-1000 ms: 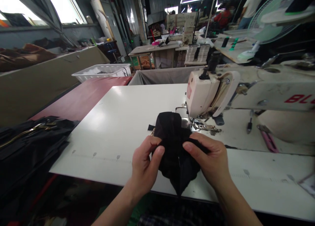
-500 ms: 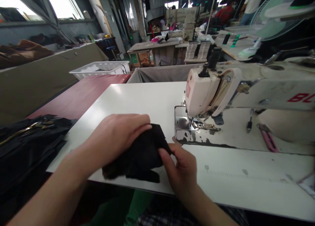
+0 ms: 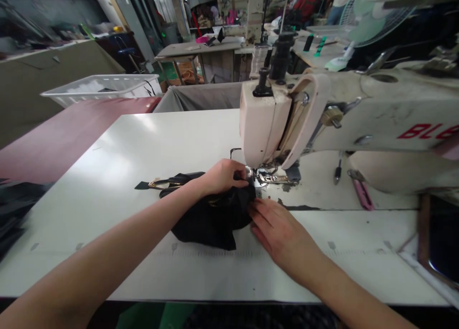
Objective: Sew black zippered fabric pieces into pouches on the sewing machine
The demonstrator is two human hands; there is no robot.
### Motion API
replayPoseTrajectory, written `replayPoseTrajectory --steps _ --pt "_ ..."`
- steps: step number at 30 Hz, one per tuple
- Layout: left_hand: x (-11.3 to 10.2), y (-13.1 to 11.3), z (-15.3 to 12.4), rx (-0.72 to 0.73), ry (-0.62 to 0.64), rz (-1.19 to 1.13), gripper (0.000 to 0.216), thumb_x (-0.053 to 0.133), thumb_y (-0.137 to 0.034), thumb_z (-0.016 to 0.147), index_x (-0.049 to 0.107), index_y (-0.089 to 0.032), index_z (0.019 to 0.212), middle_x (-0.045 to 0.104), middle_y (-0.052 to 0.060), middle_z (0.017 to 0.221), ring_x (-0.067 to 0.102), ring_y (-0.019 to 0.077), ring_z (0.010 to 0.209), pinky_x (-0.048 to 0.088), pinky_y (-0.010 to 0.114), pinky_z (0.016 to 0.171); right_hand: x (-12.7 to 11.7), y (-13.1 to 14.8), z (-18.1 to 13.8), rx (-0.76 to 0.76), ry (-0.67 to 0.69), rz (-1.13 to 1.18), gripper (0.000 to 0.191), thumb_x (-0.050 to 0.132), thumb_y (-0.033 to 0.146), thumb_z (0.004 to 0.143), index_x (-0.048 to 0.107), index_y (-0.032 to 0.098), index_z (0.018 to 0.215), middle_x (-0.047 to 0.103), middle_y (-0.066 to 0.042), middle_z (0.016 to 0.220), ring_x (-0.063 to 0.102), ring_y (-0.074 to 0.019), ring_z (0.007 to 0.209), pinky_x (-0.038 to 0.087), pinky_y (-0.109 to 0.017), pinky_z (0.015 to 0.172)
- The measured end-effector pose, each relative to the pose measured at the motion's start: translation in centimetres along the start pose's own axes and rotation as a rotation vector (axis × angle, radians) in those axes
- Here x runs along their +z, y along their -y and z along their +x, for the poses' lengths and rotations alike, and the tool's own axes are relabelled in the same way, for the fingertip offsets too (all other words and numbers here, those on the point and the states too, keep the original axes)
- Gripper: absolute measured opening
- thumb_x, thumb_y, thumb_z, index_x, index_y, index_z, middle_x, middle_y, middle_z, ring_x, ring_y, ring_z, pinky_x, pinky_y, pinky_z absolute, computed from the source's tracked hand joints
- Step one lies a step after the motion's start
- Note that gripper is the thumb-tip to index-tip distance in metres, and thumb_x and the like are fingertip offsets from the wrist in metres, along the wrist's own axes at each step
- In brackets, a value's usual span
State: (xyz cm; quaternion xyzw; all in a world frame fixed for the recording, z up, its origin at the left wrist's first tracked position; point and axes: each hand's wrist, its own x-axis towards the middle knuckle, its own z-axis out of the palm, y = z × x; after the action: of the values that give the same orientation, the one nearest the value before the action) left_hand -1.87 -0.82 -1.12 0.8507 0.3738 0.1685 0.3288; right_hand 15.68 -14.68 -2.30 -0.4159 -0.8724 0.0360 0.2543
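Note:
A black fabric piece with a gold zipper (image 3: 211, 219) lies bunched on the white sewing table (image 3: 118, 185), its edge up by the presser foot (image 3: 274, 178) of the sewing machine (image 3: 263, 123). My left hand (image 3: 225, 177) is closed on the top of the fabric, fingers curled just left of the foot. Along the fabric's right edge, my right hand (image 3: 276, 228) holds it with fingers pressed together; the thumb is hidden. A zipper end with a black tab (image 3: 143, 185) sticks out to the left.
Pink-handled snippers (image 3: 363, 195) and a small screwdriver-like tool (image 3: 337, 171) lie under the machine arm. A dark, brown-edged object (image 3: 439, 238) is at the right. Beyond the table stand a white basket (image 3: 103, 82) and a grey cloth-lined bin (image 3: 204, 97). Black material (image 3: 17, 214) lies at left.
Both hands have carried the black fabric away from the table's front edge to the presser foot. The zipper now shows. My view has turned right and down.

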Motion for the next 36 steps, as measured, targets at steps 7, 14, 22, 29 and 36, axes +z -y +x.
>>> replayPoseTrajectory --steps 7,14,22,29,36 --pt "0.3 0.1 1.6 -0.150 -0.087 0.029 0.011 0.070 -0.021 0.069 0.070 -0.012 0.074 0.070 0.006 0.074 0.063 0.0198 0.071 0.050 0.030 0.070 -0.6 -2.3 0.6 -0.020 0.049 0.019 0.031 0.051 0.015 0.090 0.060 0.004 0.118 0.063 -0.020 0.118 0.055 -0.0312 0.117 0.045 -0.055 0.104" --pt "0.3 0.1 2.3 -0.176 -0.100 0.039 0.017 0.073 -0.023 0.068 0.073 -0.011 0.080 0.073 0.008 0.086 0.066 0.0242 0.085 0.051 0.035 0.086 -0.6 -2.4 0.5 0.023 0.052 0.078 0.036 0.050 0.014 0.089 0.056 0.007 0.124 0.059 -0.019 0.124 0.049 -0.0296 0.123 0.044 -0.054 0.105" --pt "0.4 0.2 2.3 -0.171 -0.117 0.030 0.022 0.074 -0.023 0.067 0.072 -0.011 0.085 0.073 0.009 0.093 0.067 0.0256 0.091 0.051 0.037 0.088 -0.7 -2.5 0.6 0.021 0.086 0.075 0.037 0.049 0.014 0.090 0.056 0.008 0.126 0.057 -0.018 0.127 0.046 -0.0288 0.126 0.041 -0.054 0.108" --pt "0.5 1.3 2.9 -0.159 -0.095 0.049 0.020 0.074 -0.024 0.065 0.072 -0.012 0.081 0.073 0.009 0.087 0.067 0.0264 0.083 0.055 0.038 0.079 -0.9 -3.1 0.9 -0.009 0.110 0.075 0.034 0.049 0.015 0.091 0.059 0.004 0.121 0.060 -0.018 0.122 0.048 -0.0296 0.122 0.043 -0.053 0.106" --pt "-0.7 2.2 4.2 -0.159 -0.110 0.056 0.016 0.068 -0.022 0.068 0.072 -0.014 0.082 0.073 0.006 0.087 0.067 0.0252 0.089 0.054 0.035 0.083 -0.4 -3.4 0.6 0.031 0.164 0.006 0.046 0.051 0.021 0.089 0.050 0.003 0.132 0.049 -0.019 0.138 0.039 -0.0304 0.132 0.037 -0.053 0.111"
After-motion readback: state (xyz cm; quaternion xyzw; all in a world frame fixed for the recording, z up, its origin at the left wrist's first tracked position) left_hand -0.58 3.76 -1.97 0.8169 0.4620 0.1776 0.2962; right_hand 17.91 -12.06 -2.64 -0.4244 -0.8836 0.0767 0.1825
